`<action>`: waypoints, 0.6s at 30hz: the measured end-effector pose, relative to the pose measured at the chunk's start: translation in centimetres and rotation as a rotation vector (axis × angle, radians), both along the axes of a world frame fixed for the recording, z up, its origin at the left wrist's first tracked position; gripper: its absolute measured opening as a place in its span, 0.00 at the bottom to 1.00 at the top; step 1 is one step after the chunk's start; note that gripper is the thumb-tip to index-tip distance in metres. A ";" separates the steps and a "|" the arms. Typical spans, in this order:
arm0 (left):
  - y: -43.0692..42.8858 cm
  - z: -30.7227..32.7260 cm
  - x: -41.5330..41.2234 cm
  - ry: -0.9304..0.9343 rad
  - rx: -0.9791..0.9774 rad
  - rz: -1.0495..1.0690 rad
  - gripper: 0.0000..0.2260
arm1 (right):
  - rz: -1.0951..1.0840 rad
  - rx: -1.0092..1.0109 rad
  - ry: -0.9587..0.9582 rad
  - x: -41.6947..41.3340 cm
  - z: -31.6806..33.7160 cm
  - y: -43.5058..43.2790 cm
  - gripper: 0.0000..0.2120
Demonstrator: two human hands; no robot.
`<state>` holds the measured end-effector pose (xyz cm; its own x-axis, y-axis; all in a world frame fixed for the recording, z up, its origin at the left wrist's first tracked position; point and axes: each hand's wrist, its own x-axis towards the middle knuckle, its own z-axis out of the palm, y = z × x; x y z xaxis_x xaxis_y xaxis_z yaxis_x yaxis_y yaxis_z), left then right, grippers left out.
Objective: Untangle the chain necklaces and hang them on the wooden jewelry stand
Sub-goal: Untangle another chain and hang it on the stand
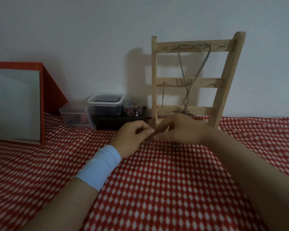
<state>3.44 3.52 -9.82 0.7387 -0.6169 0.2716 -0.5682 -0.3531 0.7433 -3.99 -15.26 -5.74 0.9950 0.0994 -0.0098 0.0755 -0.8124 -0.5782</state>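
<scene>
The left hand's (132,135) grip pinched the tangled chain (147,145) lying near the back edge of the red-clothed surface (157,189); the right hand's (178,129) grip pinched the same tangle, just before the wooden stand (190,82), where necklaces (184,77) hung

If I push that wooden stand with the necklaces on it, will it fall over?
Probably, if you push hard near the top. The stand is tall and made of thin slats, so it looks light and tippy. The necklaces hang loose from little hooks, so they would likely swing, and might slip off.
</scene>
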 end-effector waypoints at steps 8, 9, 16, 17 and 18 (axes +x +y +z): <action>0.3 0.9 -0.2 0.165 -0.128 0.052 0.12 | -0.041 0.561 -0.050 0.3 -2.0 0.5 0.07; 0.3 1.1 -0.2 0.197 -0.144 0.047 0.12 | -0.030 0.597 -0.036 0.3 -1.9 0.5 0.07; 0.6 1.9 -0.1 0.135 -0.071 0.022 0.09 | -0.079 0.550 -0.079 0.2 -1.8 0.9 0.05; 0.7 1.9 0.0 0.147 -0.036 0.009 0.10 | -0.068 0.565 -0.060 0.2 -1.8 0.8 0.04; 0.8 1.9 0.1 0.174 -0.002 -0.015 0.11 | -0.047 0.586 -0.034 0.1 -1.7 0.7 0.04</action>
